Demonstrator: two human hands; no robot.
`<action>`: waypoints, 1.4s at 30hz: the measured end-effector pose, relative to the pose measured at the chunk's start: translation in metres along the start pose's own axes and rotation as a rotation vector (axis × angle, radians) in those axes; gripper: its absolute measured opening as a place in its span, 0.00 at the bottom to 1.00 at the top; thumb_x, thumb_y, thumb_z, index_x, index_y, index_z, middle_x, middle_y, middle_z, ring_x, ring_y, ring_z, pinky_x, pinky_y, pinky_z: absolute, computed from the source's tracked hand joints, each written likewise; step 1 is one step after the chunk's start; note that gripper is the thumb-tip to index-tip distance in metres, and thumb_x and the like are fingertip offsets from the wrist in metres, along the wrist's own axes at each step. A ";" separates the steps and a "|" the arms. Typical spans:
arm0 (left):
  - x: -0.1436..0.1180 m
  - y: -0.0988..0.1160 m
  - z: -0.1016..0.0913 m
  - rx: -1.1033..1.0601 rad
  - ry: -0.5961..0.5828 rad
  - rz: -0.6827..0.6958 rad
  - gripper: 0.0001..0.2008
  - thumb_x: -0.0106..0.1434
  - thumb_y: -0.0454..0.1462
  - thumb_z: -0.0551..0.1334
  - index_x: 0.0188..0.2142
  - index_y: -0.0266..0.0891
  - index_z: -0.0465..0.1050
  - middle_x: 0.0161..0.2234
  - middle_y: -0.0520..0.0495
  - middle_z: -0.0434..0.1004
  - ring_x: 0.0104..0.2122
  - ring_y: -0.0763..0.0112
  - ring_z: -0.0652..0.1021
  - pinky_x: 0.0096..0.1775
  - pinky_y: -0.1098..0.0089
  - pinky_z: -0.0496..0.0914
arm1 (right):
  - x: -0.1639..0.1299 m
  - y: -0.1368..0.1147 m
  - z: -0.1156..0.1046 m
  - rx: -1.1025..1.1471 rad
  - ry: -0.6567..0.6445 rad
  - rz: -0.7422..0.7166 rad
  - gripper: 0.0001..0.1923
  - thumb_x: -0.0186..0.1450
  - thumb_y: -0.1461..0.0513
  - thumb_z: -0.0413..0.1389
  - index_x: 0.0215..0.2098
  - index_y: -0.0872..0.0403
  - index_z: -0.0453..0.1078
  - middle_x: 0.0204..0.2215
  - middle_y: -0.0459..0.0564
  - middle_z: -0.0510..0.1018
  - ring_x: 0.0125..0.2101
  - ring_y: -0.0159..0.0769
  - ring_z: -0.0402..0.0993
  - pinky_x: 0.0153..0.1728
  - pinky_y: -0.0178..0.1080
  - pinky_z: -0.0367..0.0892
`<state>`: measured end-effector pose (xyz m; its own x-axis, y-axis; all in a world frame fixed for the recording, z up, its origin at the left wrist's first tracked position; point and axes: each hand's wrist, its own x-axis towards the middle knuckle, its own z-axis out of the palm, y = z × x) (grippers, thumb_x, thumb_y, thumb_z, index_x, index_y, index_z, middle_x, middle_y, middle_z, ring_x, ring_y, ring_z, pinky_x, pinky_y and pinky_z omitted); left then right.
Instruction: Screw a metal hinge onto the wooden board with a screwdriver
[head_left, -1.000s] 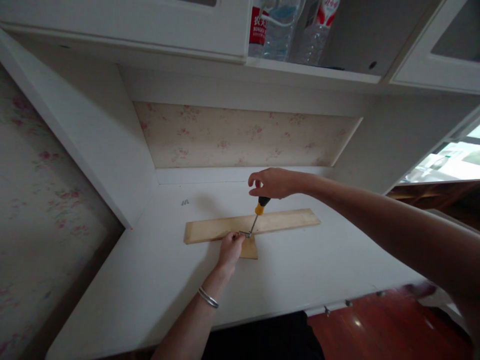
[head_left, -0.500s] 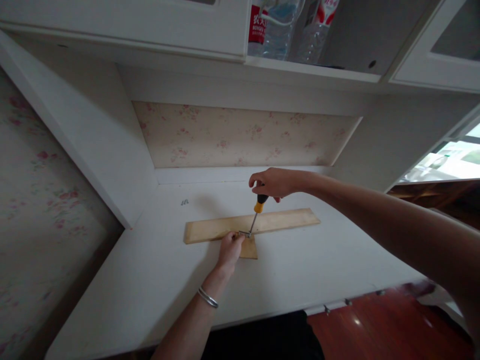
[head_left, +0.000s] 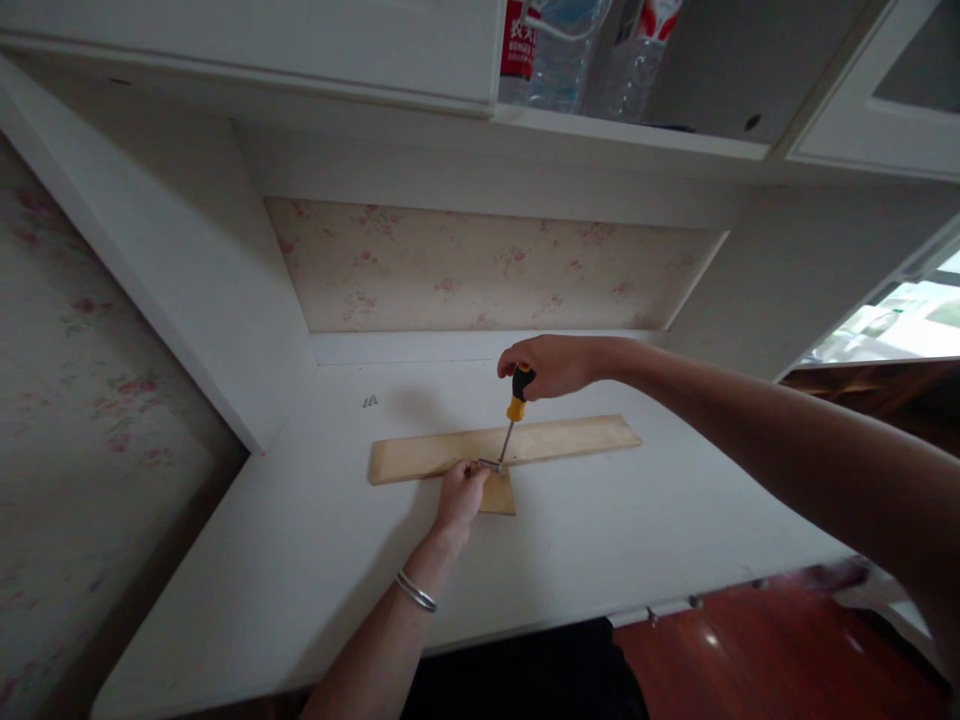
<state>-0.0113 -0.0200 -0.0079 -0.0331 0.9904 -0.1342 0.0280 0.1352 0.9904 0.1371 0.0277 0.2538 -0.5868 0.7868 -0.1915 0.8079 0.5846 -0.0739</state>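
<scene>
A long wooden board lies flat, and a shorter wooden piece sticks out from its near side. My left hand is closed at the joint, pinching a small metal bracket. My right hand is closed around the black and yellow handle of a screwdriver, which it holds nearly upright. The screwdriver's tip meets the right end of the bracket; any screw under it is too small to make out.
The boards lie on a white desk. Several small dark pieces, perhaps screws, sit on it left of the long board. Overhead, a cabinet shelf holds plastic bottles. A side panel stands at left.
The fingers of my right hand have shifted on the screwdriver, and more of its handle shows. My left hand stays in place on the bracket. The view has tilted slightly.
</scene>
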 end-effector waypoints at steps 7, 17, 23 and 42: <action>0.000 0.001 0.000 0.002 0.001 -0.007 0.10 0.51 0.42 0.62 0.24 0.36 0.69 0.22 0.53 0.67 0.25 0.73 0.66 0.28 0.72 0.57 | 0.002 0.003 0.003 0.008 -0.035 0.033 0.17 0.59 0.56 0.51 0.45 0.54 0.68 0.35 0.51 0.78 0.27 0.33 0.74 0.31 0.35 0.64; -0.001 0.004 0.000 0.006 -0.003 -0.011 0.10 0.51 0.42 0.61 0.24 0.36 0.69 0.23 0.53 0.67 0.26 0.73 0.66 0.29 0.71 0.57 | 0.000 0.001 0.001 0.046 -0.045 0.072 0.16 0.63 0.54 0.46 0.41 0.54 0.69 0.30 0.48 0.78 0.21 0.30 0.71 0.28 0.34 0.61; 0.000 0.002 0.001 0.010 0.003 -0.005 0.10 0.50 0.42 0.62 0.24 0.36 0.69 0.22 0.53 0.67 0.26 0.72 0.66 0.29 0.71 0.57 | -0.001 0.002 0.002 0.065 -0.010 0.014 0.23 0.56 0.55 0.55 0.49 0.53 0.66 0.39 0.51 0.78 0.33 0.35 0.74 0.32 0.34 0.63; 0.000 0.001 0.000 0.021 -0.005 -0.013 0.11 0.51 0.43 0.62 0.24 0.37 0.68 0.22 0.54 0.66 0.26 0.73 0.65 0.29 0.72 0.56 | -0.005 0.003 0.001 -0.009 -0.003 -0.013 0.18 0.53 0.60 0.56 0.43 0.54 0.69 0.40 0.52 0.78 0.36 0.37 0.74 0.33 0.35 0.64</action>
<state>-0.0108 -0.0195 -0.0074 -0.0284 0.9887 -0.1475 0.0483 0.1488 0.9877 0.1424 0.0250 0.2535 -0.5971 0.7785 -0.1933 0.7997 0.5966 -0.0677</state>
